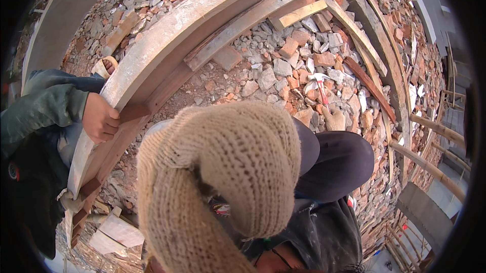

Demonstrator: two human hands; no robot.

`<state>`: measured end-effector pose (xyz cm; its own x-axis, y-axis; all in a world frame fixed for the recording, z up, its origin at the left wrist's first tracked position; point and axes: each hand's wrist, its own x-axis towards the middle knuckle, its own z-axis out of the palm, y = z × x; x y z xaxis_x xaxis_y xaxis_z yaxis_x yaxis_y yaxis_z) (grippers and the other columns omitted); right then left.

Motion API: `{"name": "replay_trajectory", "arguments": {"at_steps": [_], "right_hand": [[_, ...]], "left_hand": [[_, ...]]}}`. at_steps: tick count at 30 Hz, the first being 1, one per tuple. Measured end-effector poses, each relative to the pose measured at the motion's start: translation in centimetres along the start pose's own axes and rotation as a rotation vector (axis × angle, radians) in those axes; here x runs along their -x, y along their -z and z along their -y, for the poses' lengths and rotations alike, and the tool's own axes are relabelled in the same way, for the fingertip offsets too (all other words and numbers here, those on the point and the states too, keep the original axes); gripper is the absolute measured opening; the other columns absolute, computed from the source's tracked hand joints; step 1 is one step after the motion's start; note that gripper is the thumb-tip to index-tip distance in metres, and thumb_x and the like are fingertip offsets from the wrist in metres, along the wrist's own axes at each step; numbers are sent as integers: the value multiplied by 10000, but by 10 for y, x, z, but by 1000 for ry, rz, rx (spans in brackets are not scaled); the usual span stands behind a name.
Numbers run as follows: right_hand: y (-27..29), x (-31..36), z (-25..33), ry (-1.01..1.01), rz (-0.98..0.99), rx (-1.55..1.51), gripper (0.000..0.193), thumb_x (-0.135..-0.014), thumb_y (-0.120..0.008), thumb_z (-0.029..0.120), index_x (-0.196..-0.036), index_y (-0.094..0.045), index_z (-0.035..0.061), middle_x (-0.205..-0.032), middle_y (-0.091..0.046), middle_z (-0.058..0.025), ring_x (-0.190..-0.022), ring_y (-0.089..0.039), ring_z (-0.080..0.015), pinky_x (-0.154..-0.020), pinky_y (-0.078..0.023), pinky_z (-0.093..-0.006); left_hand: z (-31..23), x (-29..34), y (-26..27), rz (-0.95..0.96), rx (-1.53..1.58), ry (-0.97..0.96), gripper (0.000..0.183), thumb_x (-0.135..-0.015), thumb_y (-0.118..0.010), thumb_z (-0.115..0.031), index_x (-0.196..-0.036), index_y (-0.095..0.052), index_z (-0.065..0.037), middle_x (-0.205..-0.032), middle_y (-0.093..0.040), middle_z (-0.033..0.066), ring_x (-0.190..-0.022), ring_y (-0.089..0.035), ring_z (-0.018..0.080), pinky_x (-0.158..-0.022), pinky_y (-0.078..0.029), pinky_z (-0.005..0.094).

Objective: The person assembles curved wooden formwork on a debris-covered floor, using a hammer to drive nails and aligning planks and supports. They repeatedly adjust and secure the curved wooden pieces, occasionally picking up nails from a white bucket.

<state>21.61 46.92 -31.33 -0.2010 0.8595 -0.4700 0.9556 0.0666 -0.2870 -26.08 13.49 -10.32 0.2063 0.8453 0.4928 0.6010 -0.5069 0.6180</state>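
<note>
Very close to the head camera, my left hand [228, 156] is raised in a beige knitted glove. It bends over on itself, its separate fingers do not show, and whether it holds anything is hidden. Beyond my dark-clad knee [339, 164], my right hand [334, 120], in a similar glove, is closed round the lower end of a hammer [321, 90]. The hammer has a red handle and a pale metal head, which lies over broken brick and stone. Left of my raised glove runs a long wooden formwork board [177, 30], with thinner timber strips [248, 25] along its side.
At the left, a co-worker's bare hand [101, 117] in a green sleeve grips the board's edge. Brick rubble [273, 70] covers the ground. Long planks [374, 45] and round poles [430, 169] stand at the right. A pale wooden block [116, 233] lies lower left.
</note>
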Motion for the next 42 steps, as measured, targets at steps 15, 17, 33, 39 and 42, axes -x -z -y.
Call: {"name": "replay_trajectory", "arguments": {"at_steps": [15,17,33,39,42], "right_hand": [[-30,35,-13,-171,80,79,543,-964,-707,519,-986,-750,-22,-738,-706,-129,-661,-712,-210,-615,-527,-406],[-33,35,-9,-162,120,76,543,-965,-705,519,-1000,-748,-21,-755,-709,-132,-671,-714,-212,-623,-530,-407],[-14,107,-65,-356,457,74,547,-975,-692,516,-1105,-732,-14,-885,-734,-153,-756,-729,-232,-691,-552,-416],[17,44,-63,-303,510,112,553,-978,-688,514,-1145,-726,-12,-934,-743,-160,-787,-734,-240,-717,-560,-419],[37,0,-48,-249,478,118,557,-980,-685,514,-1164,-723,-11,-959,-748,-164,-803,-737,-244,-730,-564,-421]], "left_hand": [[67,72,138,1153,109,-671,207,-783,-608,-285,-793,-673,-88,-795,-643,44,-819,-654,212,-778,-455,344],[64,67,139,1156,116,-683,214,-781,-607,-285,-794,-680,-84,-795,-648,44,-826,-659,216,-784,-458,347],[75,-174,6,-193,-236,699,915,-678,-938,-428,-1417,-602,-5,-1390,-626,202,-1322,-573,368,-1119,-429,491],[135,-181,-38,35,-873,1003,1137,-677,-938,-436,-1624,-422,-77,-1435,-625,234,-1332,-587,398,-1119,-454,510],[135,-184,-33,60,-892,1033,1137,-670,-930,-409,-1628,-412,-80,-1389,-641,231,-1277,-611,393,-1070,-481,496]]}}
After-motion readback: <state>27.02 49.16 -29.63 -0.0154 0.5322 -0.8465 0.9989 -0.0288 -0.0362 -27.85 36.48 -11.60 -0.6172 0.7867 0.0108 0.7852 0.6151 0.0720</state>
